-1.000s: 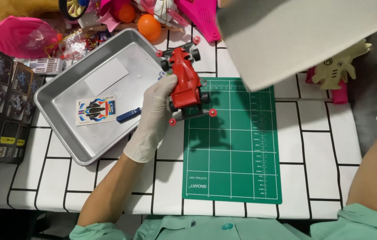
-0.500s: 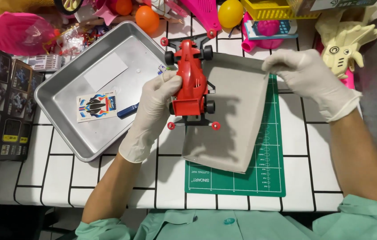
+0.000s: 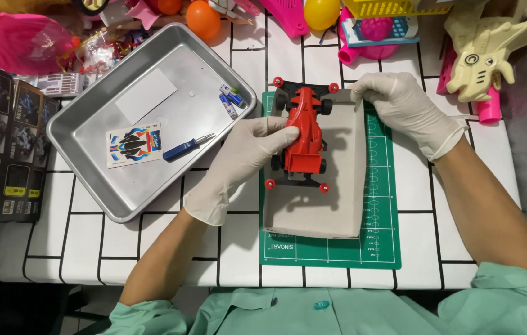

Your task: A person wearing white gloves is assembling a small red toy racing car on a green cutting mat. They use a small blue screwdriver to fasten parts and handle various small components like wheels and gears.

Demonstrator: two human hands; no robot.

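Fingers (image 3: 285,131) w/ red car (image 3: 304,141), tray (image 3: 83,121) beside

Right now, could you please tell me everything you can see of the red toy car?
The red toy car looks plastic: a slim racing body, black wheels and small red rollers at its corners. It sits over a grey tray on the green mat, nose away from the person. The gloved left hand grips its side.

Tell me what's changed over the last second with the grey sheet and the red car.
The right hand brought the grey sheet down from above the table and laid it flat on the green cutting mat, its fingers now pressing the sheet's top corner. The left hand kept its hold on the red toy race car, which now sits over the sheet. The metal tray, with its sticker sheet and blue screwdriver, stayed put.
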